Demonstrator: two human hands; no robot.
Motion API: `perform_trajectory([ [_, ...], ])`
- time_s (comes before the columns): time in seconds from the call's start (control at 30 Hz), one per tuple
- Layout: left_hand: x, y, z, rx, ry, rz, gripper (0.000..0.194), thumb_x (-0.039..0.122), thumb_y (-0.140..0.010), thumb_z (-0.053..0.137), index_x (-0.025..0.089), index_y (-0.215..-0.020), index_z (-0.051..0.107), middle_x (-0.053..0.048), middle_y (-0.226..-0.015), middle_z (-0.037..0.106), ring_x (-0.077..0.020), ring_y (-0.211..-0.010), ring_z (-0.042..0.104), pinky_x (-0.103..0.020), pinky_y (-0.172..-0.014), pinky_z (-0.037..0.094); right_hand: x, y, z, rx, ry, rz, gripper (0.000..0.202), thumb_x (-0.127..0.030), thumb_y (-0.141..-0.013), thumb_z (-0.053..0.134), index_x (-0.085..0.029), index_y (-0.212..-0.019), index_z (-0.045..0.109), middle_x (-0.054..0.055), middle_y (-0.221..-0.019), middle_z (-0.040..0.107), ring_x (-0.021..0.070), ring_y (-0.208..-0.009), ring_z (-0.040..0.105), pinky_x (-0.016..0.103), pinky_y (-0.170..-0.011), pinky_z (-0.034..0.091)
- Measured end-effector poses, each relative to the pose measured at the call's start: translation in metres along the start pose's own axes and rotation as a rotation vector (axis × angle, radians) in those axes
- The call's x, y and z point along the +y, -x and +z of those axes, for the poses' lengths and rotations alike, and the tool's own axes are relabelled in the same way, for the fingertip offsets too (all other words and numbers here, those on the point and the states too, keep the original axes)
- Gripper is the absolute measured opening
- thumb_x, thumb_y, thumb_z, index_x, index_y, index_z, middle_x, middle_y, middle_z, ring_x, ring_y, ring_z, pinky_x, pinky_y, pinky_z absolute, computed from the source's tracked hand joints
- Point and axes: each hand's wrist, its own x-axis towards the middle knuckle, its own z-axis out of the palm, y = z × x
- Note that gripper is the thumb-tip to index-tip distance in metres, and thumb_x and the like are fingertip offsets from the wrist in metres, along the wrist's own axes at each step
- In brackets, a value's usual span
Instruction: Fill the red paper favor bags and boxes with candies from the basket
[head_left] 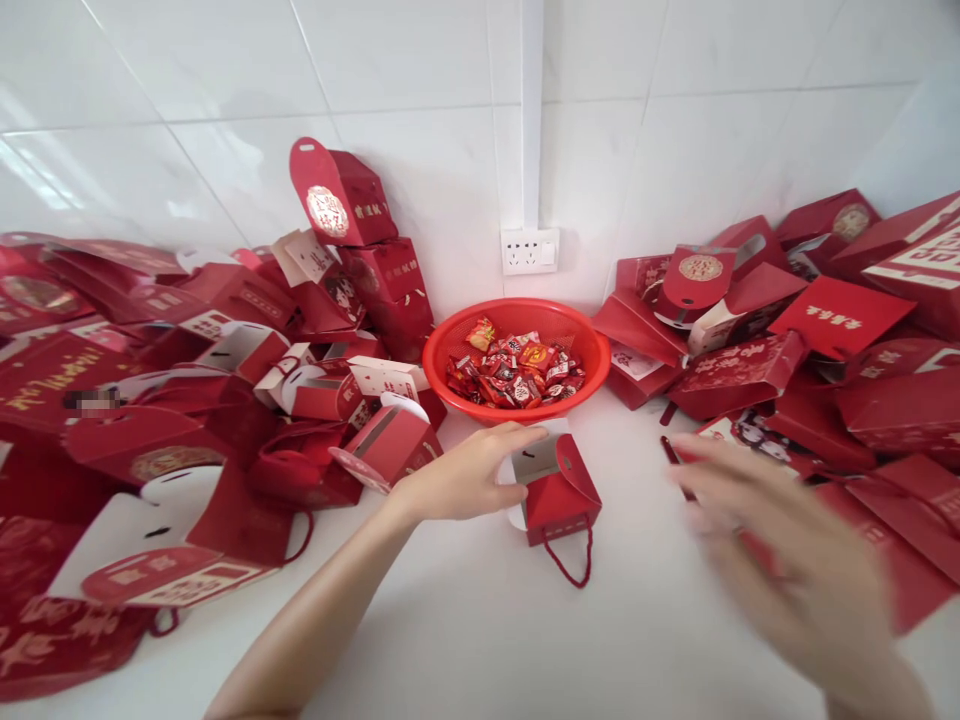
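A small red candy box [563,497] stands in front of me on the white surface, its top open and a twisted red cord handle [576,580] hanging toward me. My left hand [469,472] grips this box at its left side, with the thumb and index finger at the open edge. To the right, my right hand [780,540] is smeared by motion, so its fingers do not read clearly. A dark narrow piece [676,468] shows by its fingertips; whether the hand touches it I cannot tell.
Wrapped candies [525,370] lie in a red plastic basket [600,352] behind the box. Red gift boxes are heaped at left [172,440] and right [739,380], some stacked [386,270] against the tiled wall [420,60]. A wall socket [529,251] sits above the basket.
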Motion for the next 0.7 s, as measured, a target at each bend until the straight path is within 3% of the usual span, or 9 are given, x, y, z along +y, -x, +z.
perform_trajectory([
  [0.07, 0.001, 0.001, 0.000, -0.019, 0.022, 0.012, 0.076, 0.019, -0.080, 0.067, 0.026, -0.151, 0.045, -0.008, -0.154, 0.050, -0.0275, -0.141, 0.048, -0.045, -0.117, 0.039, -0.026, -0.026, 0.032, -0.113, -0.076, -0.151, 0.025, -0.023, -0.098, 0.054, -0.024, -0.118, 0.069, 0.012, -0.129, 0.067, 0.0264, -0.113, 0.066, 0.042, -0.094, 0.055],
  [0.13, 0.001, 0.003, 0.000, -0.025, 0.042, -0.002, 0.079, 0.022, -0.078, 0.072, 0.026, -0.152, 0.044, -0.008, -0.156, 0.049, -0.0286, -0.142, 0.046, -0.045, -0.118, 0.038, -0.044, -0.042, 0.057, -0.233, -0.090, -0.203, 0.023, -0.022, -0.100, 0.050, -0.020, -0.109, 0.071, 0.012, -0.122, 0.071, 0.0261, -0.107, 0.065, 0.042, -0.090, 0.054],
  [0.23, 0.001, 0.003, 0.000, -0.034, 0.056, -0.045, 0.089, 0.025, -0.072, 0.078, 0.025, -0.154, 0.042, -0.010, -0.156, 0.047, -0.0301, -0.144, 0.044, -0.044, -0.116, 0.040, -0.051, -0.050, 0.073, -0.365, -0.087, -0.237, 0.028, -0.024, -0.103, 0.045, -0.020, -0.102, 0.072, 0.009, -0.108, 0.074, 0.0289, -0.115, 0.060, 0.053, -0.106, 0.041],
  [0.33, -0.002, 0.002, 0.002, -0.033, 0.047, -0.109, 0.095, 0.029, -0.069, 0.082, 0.021, -0.154, 0.042, -0.014, -0.144, 0.058, -0.0317, -0.131, 0.056, -0.043, -0.108, 0.047, -0.042, -0.048, 0.070, -0.346, -0.055, -0.225, 0.027, -0.029, -0.103, 0.047, -0.018, -0.103, 0.072, 0.009, -0.101, 0.070, 0.0282, -0.110, 0.059, 0.056, -0.110, 0.032],
  [0.43, -0.007, 0.000, 0.004, -0.045, 0.026, -0.131, 0.093, 0.037, -0.069, 0.083, 0.020, -0.152, 0.045, -0.015, -0.139, 0.062, -0.0321, -0.121, 0.063, -0.043, -0.102, 0.050, -0.032, -0.047, 0.061, -0.246, 0.028, -0.157, 0.027, -0.032, -0.102, 0.049, -0.017, -0.097, 0.071, 0.009, -0.089, 0.067, 0.0245, -0.093, 0.057, 0.049, -0.101, 0.038],
  [0.5, -0.009, 0.000, 0.005, -0.064, 0.010, -0.126, 0.090, 0.041, -0.070, 0.081, 0.021, -0.151, 0.047, -0.015, -0.145, 0.058, -0.0331, -0.126, 0.060, -0.042, -0.105, 0.047, -0.027, -0.048, 0.056, -0.226, 0.114, -0.084, 0.030, -0.031, -0.102, 0.046, -0.018, -0.092, 0.071, 0.008, -0.080, 0.066, 0.0248, -0.087, 0.055, 0.046, -0.091, 0.040],
  [0.6, -0.009, -0.001, 0.005, -0.126, -0.024, -0.150, 0.088, 0.049, -0.073, 0.079, 0.021, -0.150, 0.048, -0.015, -0.153, 0.051, -0.0349, -0.137, 0.052, -0.041, -0.109, 0.044, -0.023, -0.050, 0.051, -0.339, 0.153, 0.011, 0.034, -0.034, -0.103, 0.046, -0.018, -0.091, 0.073, 0.008, -0.075, 0.066, 0.0263, -0.084, 0.057, 0.044, -0.083, 0.040],
  [0.7, -0.007, -0.002, 0.004, -0.196, -0.055, -0.182, 0.083, 0.055, -0.076, 0.075, 0.020, -0.148, 0.051, -0.016, -0.150, 0.053, -0.0349, -0.135, 0.054, -0.040, -0.107, 0.045, -0.020, -0.050, 0.047, -0.492, -0.014, 0.098, 0.039, -0.039, -0.103, 0.044, -0.021, -0.087, 0.075, 0.007, -0.083, 0.068, 0.0239, -0.085, 0.061, 0.042, -0.084, 0.045],
])
